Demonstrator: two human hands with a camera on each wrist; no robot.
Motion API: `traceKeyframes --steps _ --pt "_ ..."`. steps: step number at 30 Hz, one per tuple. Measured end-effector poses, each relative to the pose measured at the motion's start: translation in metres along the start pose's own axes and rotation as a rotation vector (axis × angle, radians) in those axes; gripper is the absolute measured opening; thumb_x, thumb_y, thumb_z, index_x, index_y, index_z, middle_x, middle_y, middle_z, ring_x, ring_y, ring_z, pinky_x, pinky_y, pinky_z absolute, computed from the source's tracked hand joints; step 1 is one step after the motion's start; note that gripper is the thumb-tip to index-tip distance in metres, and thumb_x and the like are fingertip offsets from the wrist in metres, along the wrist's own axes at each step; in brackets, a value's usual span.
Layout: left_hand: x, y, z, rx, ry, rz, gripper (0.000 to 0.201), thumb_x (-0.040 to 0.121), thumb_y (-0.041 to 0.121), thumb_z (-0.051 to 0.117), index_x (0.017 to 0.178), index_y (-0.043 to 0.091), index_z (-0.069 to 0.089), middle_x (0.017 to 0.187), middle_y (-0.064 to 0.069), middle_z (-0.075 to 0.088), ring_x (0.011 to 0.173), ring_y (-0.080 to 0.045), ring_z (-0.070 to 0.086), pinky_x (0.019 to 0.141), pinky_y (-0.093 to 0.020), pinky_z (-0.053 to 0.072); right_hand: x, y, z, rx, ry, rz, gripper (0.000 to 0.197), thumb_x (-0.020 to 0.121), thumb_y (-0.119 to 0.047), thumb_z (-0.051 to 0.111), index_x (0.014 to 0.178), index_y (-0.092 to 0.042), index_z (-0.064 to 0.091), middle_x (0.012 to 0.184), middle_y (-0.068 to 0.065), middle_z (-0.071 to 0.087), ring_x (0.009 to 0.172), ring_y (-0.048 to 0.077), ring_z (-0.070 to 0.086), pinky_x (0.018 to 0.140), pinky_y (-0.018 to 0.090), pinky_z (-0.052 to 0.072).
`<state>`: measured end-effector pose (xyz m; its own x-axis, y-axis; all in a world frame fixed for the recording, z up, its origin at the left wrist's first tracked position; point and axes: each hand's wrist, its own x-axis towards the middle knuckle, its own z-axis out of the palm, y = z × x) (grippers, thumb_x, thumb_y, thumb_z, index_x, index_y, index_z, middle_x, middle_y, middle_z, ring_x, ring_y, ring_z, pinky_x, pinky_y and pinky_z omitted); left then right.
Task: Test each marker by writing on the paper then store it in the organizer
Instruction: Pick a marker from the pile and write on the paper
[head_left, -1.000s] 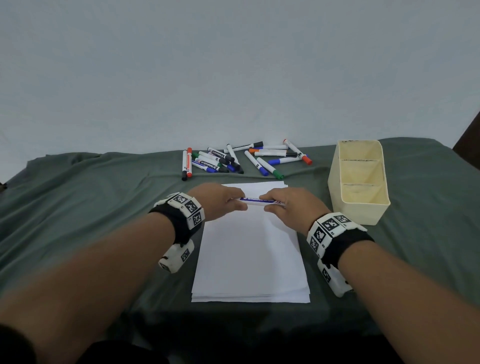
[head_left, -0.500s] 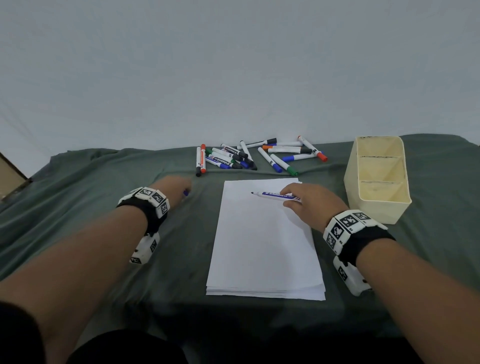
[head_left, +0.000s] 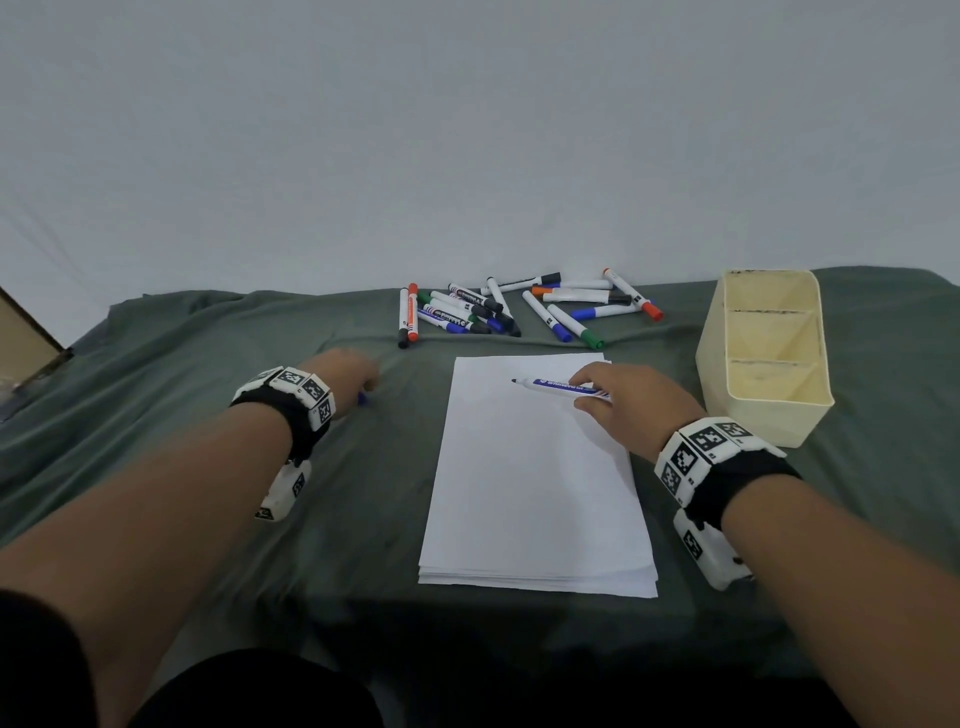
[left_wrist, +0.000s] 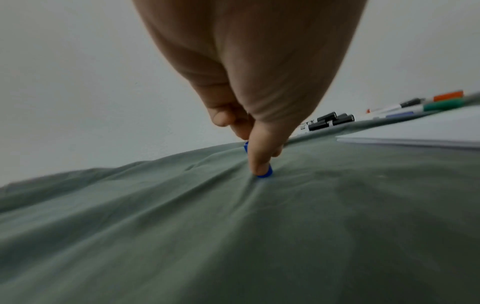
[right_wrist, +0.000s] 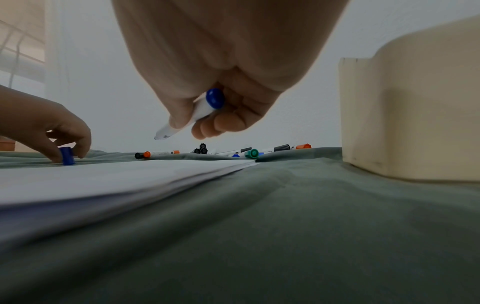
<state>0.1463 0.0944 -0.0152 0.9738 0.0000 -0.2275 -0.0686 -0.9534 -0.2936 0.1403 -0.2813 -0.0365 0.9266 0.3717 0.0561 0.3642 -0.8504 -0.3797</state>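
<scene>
My right hand (head_left: 618, 400) grips an uncapped blue marker (head_left: 558, 386) over the far end of the white paper stack (head_left: 535, 483), its tip pointing left. From the right wrist view the marker (right_wrist: 197, 113) slants down between thumb and fingers, tip above the paper (right_wrist: 103, 181). My left hand (head_left: 348, 371) pinches the marker's blue cap (left_wrist: 265, 172) and sets it upright on the green cloth, left of the paper; the cap (right_wrist: 68, 156) also shows there. The cream organizer (head_left: 766, 358) stands to the right, its three compartments holding nothing.
A heap of several markers (head_left: 519, 309) with black, blue, green and orange caps lies on the green cloth (head_left: 208, 415) beyond the paper, against a white wall. A brown board edge (head_left: 26, 332) shows at the far left.
The hands pulled apart: my left hand took the blue cap off and carried it left onto the cloth. My right hand kept the marker above the paper's far end.
</scene>
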Motion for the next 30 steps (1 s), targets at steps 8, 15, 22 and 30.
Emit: traceKeyframes --steps 8,15,22,30 --pt "-0.006 -0.008 0.001 0.077 -0.009 0.053 0.024 0.092 0.016 0.061 0.114 0.023 0.069 0.12 -0.003 0.061 0.115 -0.023 0.056 0.096 -0.028 0.045 0.002 0.002 0.002 -0.009 0.007 0.004 0.026 0.101 -0.037 0.057 0.127 -0.033 0.06 0.116 -0.004 0.067 0.091 0.012 0.053 0.08 0.027 0.042" --pt "-0.01 -0.008 0.004 0.065 0.095 0.003 0.028 0.09 0.041 0.062 0.118 0.036 0.063 0.124 0.004 0.058 0.122 -0.021 0.049 0.1 -0.037 0.042 0.001 0.002 0.002 0.001 0.019 -0.002 0.025 0.102 -0.036 0.056 0.125 -0.032 0.061 0.117 -0.003 0.068 0.101 0.017 0.061 0.083 0.029 0.046" --pt "-0.017 0.035 0.009 -0.081 0.131 0.145 0.076 0.081 0.077 0.047 0.146 0.039 0.037 0.156 -0.004 0.031 0.143 -0.027 0.027 0.117 -0.046 0.024 0.001 0.004 0.003 0.003 0.054 -0.003 0.032 0.102 -0.036 0.054 0.134 -0.035 0.055 0.125 0.0 0.066 0.109 0.022 0.061 0.085 0.031 0.046" --pt "-0.022 0.066 0.039 -0.197 -0.265 0.129 0.124 0.054 0.103 0.024 0.149 0.041 -0.023 0.159 0.001 -0.03 0.148 -0.033 -0.02 0.119 -0.051 -0.003 0.0 0.005 0.005 -0.031 0.056 -0.061 0.033 0.103 -0.028 0.052 0.135 -0.035 0.058 0.118 -0.004 0.055 0.101 0.015 0.057 0.086 0.028 0.043"
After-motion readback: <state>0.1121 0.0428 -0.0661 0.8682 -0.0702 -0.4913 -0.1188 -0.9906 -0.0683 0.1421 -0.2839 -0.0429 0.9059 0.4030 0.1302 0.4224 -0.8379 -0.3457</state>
